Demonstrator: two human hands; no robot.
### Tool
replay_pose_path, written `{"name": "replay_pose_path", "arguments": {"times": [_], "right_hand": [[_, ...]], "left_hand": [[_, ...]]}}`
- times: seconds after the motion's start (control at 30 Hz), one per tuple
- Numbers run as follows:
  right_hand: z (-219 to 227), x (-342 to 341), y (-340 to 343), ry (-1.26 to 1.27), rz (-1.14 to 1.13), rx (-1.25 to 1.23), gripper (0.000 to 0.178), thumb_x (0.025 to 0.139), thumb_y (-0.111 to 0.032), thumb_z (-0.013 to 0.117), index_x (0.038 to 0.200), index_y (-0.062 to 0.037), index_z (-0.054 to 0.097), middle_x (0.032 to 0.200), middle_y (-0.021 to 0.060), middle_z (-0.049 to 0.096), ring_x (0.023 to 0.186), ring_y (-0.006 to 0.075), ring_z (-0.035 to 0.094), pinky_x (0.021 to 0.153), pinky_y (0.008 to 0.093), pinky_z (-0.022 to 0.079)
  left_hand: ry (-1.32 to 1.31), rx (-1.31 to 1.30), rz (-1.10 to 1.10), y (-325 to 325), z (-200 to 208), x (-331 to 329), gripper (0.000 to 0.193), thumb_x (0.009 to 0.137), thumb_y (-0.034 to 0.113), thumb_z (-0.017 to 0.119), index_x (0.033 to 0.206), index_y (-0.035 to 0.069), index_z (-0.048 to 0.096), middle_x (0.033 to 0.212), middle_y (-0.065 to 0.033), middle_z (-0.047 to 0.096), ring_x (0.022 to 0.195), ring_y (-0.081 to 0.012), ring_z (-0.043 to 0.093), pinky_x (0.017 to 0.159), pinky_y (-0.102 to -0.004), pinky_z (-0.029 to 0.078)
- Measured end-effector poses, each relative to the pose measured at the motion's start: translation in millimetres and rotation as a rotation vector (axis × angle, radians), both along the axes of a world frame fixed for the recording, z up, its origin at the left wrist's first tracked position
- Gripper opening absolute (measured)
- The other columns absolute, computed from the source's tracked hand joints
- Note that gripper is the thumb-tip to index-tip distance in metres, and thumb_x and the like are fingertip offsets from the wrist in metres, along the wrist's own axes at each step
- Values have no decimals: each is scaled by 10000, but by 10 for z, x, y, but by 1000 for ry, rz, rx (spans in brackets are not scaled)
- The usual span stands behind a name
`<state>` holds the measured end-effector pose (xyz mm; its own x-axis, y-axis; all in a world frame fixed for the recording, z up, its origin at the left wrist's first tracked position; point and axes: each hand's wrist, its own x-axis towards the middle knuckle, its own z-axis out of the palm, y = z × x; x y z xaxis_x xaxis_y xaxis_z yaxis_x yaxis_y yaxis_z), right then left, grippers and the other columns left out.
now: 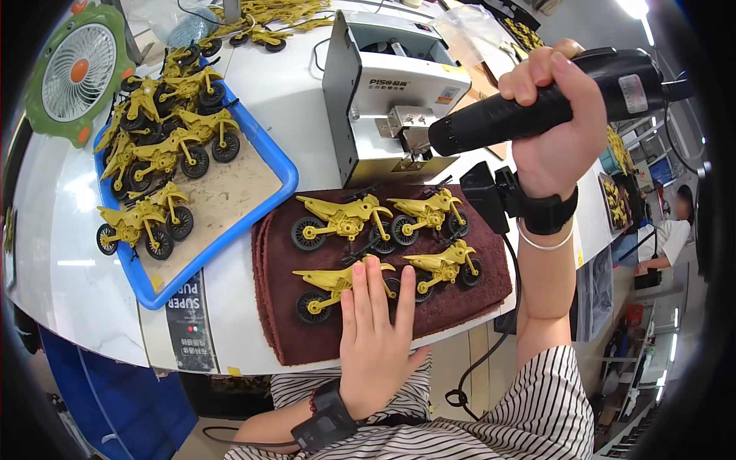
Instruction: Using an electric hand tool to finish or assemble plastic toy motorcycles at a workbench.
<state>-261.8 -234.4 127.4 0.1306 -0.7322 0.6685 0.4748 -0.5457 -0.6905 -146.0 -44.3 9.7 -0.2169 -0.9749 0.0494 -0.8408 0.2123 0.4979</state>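
My right hand [563, 115] is raised and wrapped round a black electric screwdriver [483, 129], held tilted with its nose at the front block of a grey metal screw feeder [345, 100]. The tip is hard to make out against the block. My left hand [374, 345] lies with fingers stretched over the near-left yellow toy motorcycle [326, 285], touching it and partly hiding it. Beside it on the folded brown cloth [287, 341] lie three more toy motorcycles, one near right [445, 266] and two behind [345, 217].
At left stands a blue tray [285, 180] with several yellow toy motorcycles [149, 157] piled up. A green fan [77, 73] is behind it. More yellow parts [284, 11] lie at the back. A black cable [491, 353] hangs near my right arm. Another person [663, 241] sits far right.
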Motion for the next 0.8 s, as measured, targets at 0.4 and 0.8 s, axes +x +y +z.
{"name": "replay_pose_path", "arguments": {"times": [0.4, 0.8], "right_hand": [[-4, 92, 282, 53, 102, 253, 143, 794, -105, 544, 892, -24, 478, 661, 55, 474, 547, 161, 488, 580, 315, 422], [-259, 496, 991, 96, 504, 119, 246, 766, -36, 612, 893, -71, 404, 688, 53, 539, 507, 173, 540, 524, 299, 474]], "left_hand": [[-110, -65, 6, 28, -163, 68, 1107, 450, 479, 803, 1380, 116, 323, 1370, -340, 249, 1291, -465, 241, 1037, -500, 266], [77, -285, 151, -20, -356, 2, 522, 814, 267, 554, 1290, 91, 431, 1321, -310, 349, 1234, -419, 368, 956, -448, 378]]}}
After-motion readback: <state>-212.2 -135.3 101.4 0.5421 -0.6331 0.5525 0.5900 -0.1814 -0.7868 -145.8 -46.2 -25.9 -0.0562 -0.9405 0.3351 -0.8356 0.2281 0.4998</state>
